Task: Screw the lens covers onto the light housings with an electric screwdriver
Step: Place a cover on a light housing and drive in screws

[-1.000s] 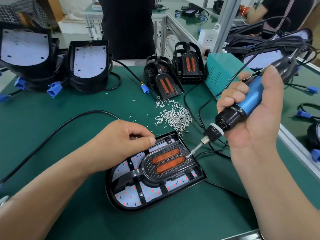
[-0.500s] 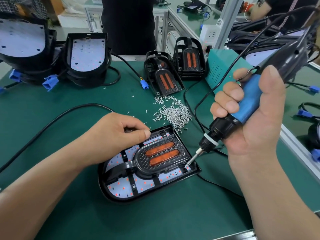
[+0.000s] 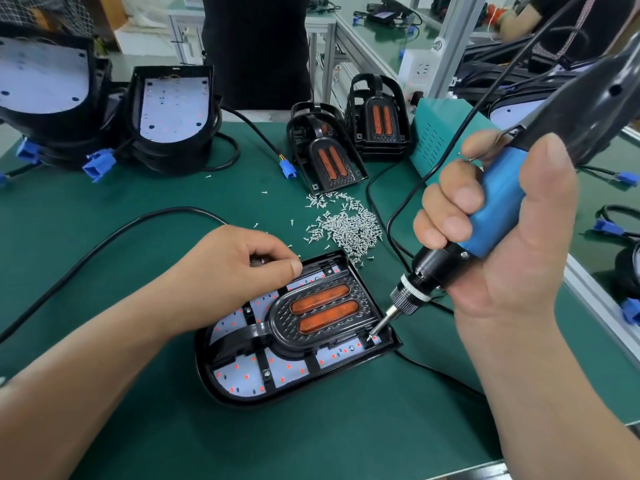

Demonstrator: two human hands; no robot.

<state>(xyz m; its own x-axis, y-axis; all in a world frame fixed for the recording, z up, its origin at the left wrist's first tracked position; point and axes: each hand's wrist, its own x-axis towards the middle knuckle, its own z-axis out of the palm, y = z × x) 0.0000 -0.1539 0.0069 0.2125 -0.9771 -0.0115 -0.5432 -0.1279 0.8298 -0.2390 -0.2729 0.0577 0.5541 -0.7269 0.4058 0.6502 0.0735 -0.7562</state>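
Head view, clamped right hand [image 3: 519,261] round electric screwdriver [image 3: 498,202], bit at lens cover [image 3: 322,313] four o'clock, rested curled left hand [image 3: 239,268] on light housing [image 3: 239,377], contents unclear.

Bit [image 3: 382,322] of the electric screwdriver [image 3: 498,209] left the screw spot partway along the lens cover's [image 3: 322,313] right edge and moved toward 6 o'clock. The tip now sits on the light housing's [image 3: 242,393] corner, at 4 o'clock of the cover. Right hand [image 3: 512,265] came nearer the camera and the tool stands steeper than 1 s back. In the last half second the tip only dropped slightly into that corner.
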